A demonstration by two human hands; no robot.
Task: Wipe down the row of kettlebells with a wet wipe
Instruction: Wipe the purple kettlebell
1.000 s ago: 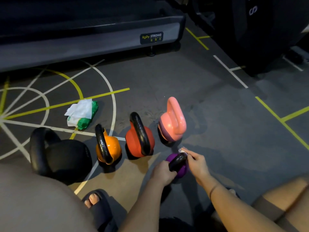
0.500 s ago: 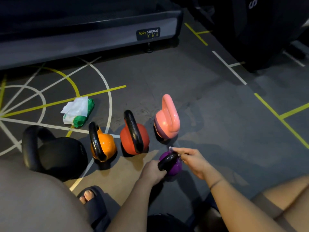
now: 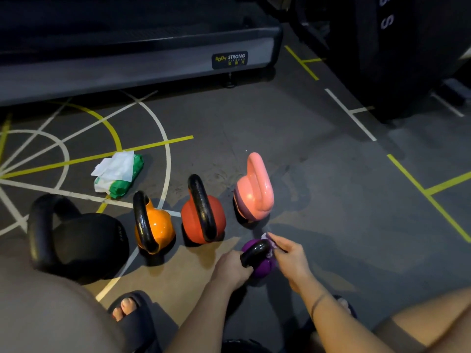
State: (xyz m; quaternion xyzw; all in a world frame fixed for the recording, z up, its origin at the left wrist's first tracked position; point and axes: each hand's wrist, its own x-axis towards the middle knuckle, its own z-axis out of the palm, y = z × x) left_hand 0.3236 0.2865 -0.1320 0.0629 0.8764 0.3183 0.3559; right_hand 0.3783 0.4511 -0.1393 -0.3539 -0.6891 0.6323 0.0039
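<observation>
Several kettlebells stand in a row on the dark gym floor: a big black one (image 3: 84,240), an orange one (image 3: 155,224), a red one (image 3: 204,215) and a pink one (image 3: 253,192). Nearer to me sits a small purple kettlebell (image 3: 262,267) with a black handle. My left hand (image 3: 233,270) grips that handle. My right hand (image 3: 290,258) presses a small wet wipe (image 3: 267,238) against the purple bell's far right side.
A green pack of wipes (image 3: 118,174) lies on the floor behind the orange bell. A treadmill base (image 3: 137,64) spans the back, dark equipment (image 3: 407,59) fills the back right. My knees and a sandalled foot (image 3: 132,317) are at the bottom.
My right hand has shifted the wipe along the purple kettlebell's handle and side. My left hand keeps its grip on the handle. The other bells have not moved.
</observation>
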